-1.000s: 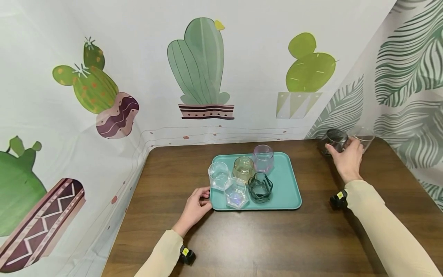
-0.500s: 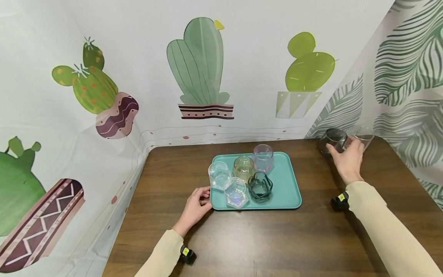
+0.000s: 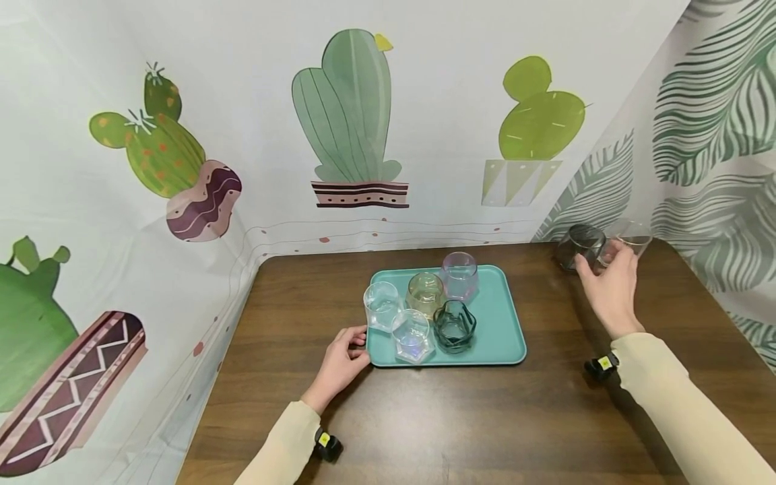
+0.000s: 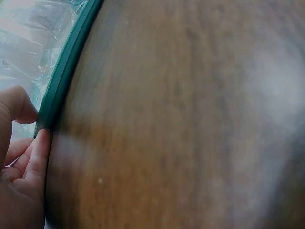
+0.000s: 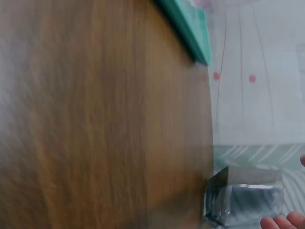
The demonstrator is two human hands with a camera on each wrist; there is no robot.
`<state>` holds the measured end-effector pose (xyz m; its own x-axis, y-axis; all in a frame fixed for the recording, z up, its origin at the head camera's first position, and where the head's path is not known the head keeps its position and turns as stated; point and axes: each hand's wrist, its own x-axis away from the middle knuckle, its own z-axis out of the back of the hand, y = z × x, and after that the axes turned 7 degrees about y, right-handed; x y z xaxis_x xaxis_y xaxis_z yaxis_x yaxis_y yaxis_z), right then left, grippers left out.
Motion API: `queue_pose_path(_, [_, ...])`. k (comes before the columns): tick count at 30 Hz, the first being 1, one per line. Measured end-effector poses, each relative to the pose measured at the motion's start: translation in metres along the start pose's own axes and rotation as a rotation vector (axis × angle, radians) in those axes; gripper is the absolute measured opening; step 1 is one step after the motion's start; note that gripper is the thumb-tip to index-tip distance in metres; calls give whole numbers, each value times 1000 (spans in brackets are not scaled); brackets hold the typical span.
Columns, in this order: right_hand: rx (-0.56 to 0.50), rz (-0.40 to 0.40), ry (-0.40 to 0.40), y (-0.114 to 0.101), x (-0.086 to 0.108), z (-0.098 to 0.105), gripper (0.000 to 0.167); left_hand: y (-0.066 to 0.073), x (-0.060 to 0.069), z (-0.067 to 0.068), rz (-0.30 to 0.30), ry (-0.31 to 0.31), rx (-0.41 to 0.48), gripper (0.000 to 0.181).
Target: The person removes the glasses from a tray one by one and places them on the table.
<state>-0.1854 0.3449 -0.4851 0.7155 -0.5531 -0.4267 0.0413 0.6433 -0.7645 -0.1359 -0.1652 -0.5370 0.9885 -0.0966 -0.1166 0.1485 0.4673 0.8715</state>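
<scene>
My left hand (image 3: 339, 367) holds the left rim of a turquoise tray (image 3: 503, 337), thumb and curled fingers at its edge; the left wrist view shows the fingertips (image 4: 42, 136) against the rim. Five kinds aside, several glasses stand on the tray: a clear tumbler (image 3: 382, 306), a clear faceted glass (image 3: 413, 337), an amber glass (image 3: 426, 295), a pink glass (image 3: 459, 276) and a dark green glass (image 3: 455, 328). At the far right corner, my right hand (image 3: 612, 289) is spread beside a dark grey glass (image 5: 248, 198), fingertips apart from it in the right wrist view.
A clear glass (image 3: 633, 239) stands behind the right hand, partly hidden by it. The wooden table (image 3: 485, 417) ends at a wall hanging (image 3: 448, 135) printed with cacti and leaves, close behind the dark grey glass.
My right hand has drawn slightly back towards me, its thumb and fingers loosening from the dark grey glass, which stays in place. The left hand and tray look still.
</scene>
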Motion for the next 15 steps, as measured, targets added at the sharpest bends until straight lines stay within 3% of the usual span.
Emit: queue_pose_path(15, [-88,115,-114,-34,39,-1,62,-5,0,-2,-9,8,9,52])
